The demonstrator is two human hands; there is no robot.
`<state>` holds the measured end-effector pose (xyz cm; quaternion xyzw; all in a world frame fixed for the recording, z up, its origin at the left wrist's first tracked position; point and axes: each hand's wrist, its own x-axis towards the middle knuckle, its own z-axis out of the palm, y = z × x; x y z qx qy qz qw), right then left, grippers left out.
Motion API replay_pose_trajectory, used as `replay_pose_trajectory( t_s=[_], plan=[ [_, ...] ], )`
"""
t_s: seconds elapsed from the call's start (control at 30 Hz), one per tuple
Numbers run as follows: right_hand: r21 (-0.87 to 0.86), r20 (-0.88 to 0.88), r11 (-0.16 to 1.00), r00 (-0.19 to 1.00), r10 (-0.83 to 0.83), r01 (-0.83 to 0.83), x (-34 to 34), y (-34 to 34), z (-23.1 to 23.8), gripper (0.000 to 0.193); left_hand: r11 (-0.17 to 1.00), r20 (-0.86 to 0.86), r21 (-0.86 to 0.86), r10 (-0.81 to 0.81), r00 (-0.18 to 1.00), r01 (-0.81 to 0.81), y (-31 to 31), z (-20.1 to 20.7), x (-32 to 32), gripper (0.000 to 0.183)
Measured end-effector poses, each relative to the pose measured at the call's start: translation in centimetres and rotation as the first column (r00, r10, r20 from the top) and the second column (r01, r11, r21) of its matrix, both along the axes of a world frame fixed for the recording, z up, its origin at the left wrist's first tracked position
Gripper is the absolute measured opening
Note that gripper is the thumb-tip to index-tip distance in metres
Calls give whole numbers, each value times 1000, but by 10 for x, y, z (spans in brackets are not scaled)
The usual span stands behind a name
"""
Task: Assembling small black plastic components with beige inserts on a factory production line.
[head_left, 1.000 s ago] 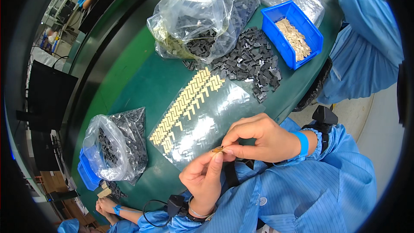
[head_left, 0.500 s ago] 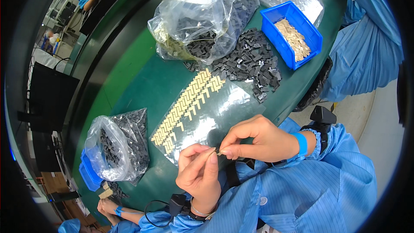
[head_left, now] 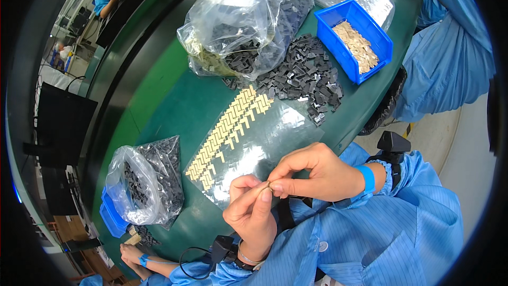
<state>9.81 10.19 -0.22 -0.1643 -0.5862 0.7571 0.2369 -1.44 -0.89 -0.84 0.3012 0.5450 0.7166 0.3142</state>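
The left hand point(head_left: 251, 216) and right hand point(head_left: 320, 172) are pinching a small piece point(head_left: 270, 186) between their fingers point(head_left: 261, 205) by the sheet point(head_left: 288, 122), whose bare part is suggesting used strips, while many strips point(head_left: 225, 132) and black parts point(head_left: 309, 71) are remaining.

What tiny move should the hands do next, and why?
Maybe a gentle squeeze on the tiny piece. The left hand and the right hand meet there and both pinch it, so they seem well placed to press. They hide most of it, so I can't tell how it sits.
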Motion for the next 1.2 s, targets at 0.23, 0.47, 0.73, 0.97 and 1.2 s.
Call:
replay_pose_trajectory(
  t_s=[0.23, 0.47, 0.73, 0.97, 1.2],
  plan=[
    [-21, -30, 997, 997, -68, 68, -1, 0, 0, 9, 992, 439, 36, -121, 890, 117, 4, 3, 1, 15],
    [285, -7, 939, 980, -201, 195, 17, 22, 9, 6, 985, 447, -12, -149, 882, 172, 12, 12, -4, 15],
    [926, 2, 247, 649, -761, 287, 95, 132, 44, 7, 997, -380, -58, 21, 925, -46, 20, 28, -31, 9],
    [998, -65, -51, 615, -786, 41, 108, 169, 20, 5, 999, -908, -30, -45, 417, 42, 36, 23, -39, 13],
    [861, 94, 451, 798, -595, 235, 80, 120, 31, 5, 988, -979, 78, 51, 195, 136, 50, 18, -29, 25]
  ],
)
